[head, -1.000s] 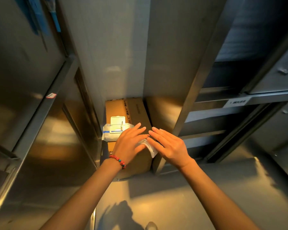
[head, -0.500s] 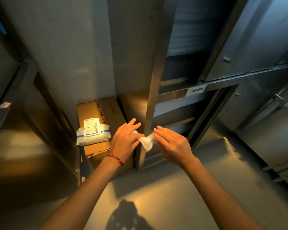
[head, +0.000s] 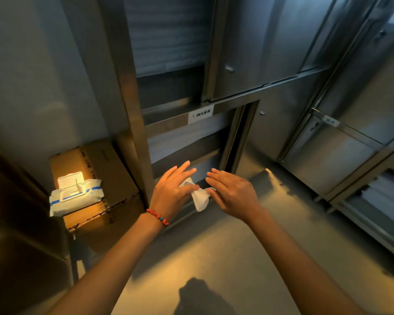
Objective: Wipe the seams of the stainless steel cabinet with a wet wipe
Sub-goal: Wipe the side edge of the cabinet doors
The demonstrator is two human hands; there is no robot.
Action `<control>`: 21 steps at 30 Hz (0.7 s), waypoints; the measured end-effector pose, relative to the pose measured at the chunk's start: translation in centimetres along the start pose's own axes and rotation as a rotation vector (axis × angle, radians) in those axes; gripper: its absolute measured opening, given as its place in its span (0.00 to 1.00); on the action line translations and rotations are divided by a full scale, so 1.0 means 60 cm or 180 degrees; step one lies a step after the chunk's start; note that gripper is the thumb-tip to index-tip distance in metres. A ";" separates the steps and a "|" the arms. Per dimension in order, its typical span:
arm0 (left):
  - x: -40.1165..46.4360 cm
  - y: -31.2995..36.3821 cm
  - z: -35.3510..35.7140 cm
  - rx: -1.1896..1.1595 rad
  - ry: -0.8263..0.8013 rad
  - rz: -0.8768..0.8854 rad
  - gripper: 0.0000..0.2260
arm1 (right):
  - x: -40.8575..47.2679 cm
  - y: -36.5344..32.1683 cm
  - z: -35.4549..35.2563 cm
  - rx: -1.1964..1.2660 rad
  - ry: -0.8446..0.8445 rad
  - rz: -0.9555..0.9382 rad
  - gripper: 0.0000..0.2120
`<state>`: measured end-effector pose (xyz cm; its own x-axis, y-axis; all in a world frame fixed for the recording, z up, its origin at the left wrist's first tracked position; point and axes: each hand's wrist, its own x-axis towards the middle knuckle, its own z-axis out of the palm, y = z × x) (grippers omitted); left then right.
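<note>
Right now your left hand (head: 172,192) and right hand (head: 231,193) pinch the wet wipe (head: 199,197) between them, likely folding it, low before the steel cabinet (head: 259,64) whose seams await.

The stainless steel cabinet (head: 266,64) is brushed metal with a dull sheen, its upright post (head: 132,110) smooth and satin. The wet wipe (head: 199,198) is soft, crumpled white cloth. At left, the wipe pack (head: 75,198) is glossy plastic film with a hard plastic lid, lying on a matt brown cardboard box (head: 109,171). The floor (head: 225,258) looks smooth, slightly reflective.
</note>
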<state>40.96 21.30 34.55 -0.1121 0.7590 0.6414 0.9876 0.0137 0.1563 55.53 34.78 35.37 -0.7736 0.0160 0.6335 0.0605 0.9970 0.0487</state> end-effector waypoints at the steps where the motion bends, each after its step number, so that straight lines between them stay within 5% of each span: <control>1: 0.009 0.012 0.010 -0.0005 0.0038 0.0071 0.08 | -0.009 0.012 -0.010 -0.0007 -0.0022 0.0022 0.14; 21: 0.177 0.227 0.168 -0.0011 0.0280 0.0712 0.04 | -0.177 0.215 -0.154 -0.0074 -0.0356 0.0588 0.17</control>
<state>54.30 36.10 35.92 0.1002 0.6832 0.7233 0.9886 -0.1508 0.0054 70.35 46.79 36.43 -0.8131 0.2079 0.5437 0.2213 0.9743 -0.0416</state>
